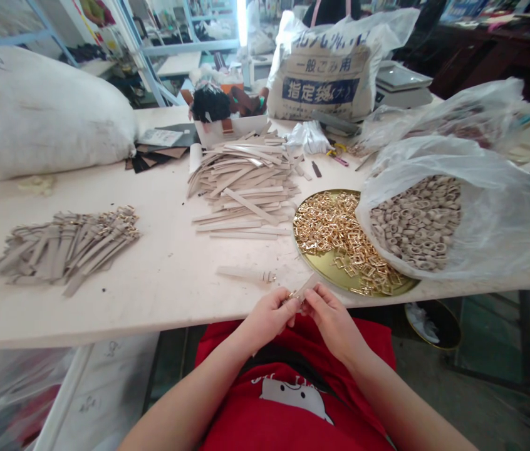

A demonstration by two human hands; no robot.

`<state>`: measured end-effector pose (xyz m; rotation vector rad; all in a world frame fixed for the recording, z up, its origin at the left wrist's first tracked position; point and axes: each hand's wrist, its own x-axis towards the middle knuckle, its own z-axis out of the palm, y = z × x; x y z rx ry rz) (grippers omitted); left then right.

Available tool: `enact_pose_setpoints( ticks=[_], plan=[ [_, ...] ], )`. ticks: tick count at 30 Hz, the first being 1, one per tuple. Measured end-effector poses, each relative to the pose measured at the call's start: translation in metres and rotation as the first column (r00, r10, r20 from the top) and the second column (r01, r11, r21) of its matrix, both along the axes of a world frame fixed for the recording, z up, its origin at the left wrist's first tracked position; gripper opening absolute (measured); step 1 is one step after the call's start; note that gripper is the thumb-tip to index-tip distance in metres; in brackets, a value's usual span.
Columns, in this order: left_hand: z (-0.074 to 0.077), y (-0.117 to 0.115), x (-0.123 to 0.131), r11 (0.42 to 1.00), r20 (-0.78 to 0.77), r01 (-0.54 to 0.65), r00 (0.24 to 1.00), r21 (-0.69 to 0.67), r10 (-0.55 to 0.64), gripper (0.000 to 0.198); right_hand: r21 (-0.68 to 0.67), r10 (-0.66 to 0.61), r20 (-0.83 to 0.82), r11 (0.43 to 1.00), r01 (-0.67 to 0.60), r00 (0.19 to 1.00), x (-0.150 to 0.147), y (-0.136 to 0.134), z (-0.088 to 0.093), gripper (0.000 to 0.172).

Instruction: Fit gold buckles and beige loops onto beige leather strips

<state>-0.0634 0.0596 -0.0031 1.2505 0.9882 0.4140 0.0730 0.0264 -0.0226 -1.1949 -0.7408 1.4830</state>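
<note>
Near the table's front edge, my left hand [272, 318] is closed on a gold buckle [292, 298] at the end of a beige strap [309, 285]. My right hand [329, 316] pinches the same strap, and the two hands nearly touch. Fingers hide much of the buckle. Just beyond them lies one strap with a buckle [246, 274]. A gold plate [340, 270] heaped with gold buckles [326, 219] is to the right. Loose beige strips [246, 175] are piled at the middle, and buckled straps [67, 244] form a pile at the left.
On the table [161, 275], an open plastic bag [495, 213] of small beige loops [418, 219] overlaps the plate. A big white sack [44, 113] is at the left. A printed bag [326, 69], a scale [401, 78] and yellow-handled scissors [337, 150] are farther back.
</note>
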Motion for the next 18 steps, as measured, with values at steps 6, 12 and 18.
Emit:
enact_pose_setpoints(
  ticks=[6, 12, 18],
  plan=[
    [0.000, 0.001, -0.006, 1.000, 0.018, 0.024, 1.000, -0.008, -0.024, 0.028, -0.020, 0.159, -0.137, 0.986, -0.163, 0.978, 0.001, 0.000, 0.009, 0.015],
    [0.001, 0.003, -0.009, 0.996, 0.090, 0.051, 0.995, -0.079, -0.044, 0.028, -0.059, 0.198, -0.348, 0.971, -0.233, 0.916, 0.007, 0.004, 0.010, 0.014],
    [-0.002, 0.004, -0.010, 0.993, 0.072, 0.041, 0.997, -0.108, -0.034, 0.030, -0.152, 0.137, -0.381, 0.966, -0.208, 0.914, 0.009, 0.005, 0.001, 0.015]
  ],
)
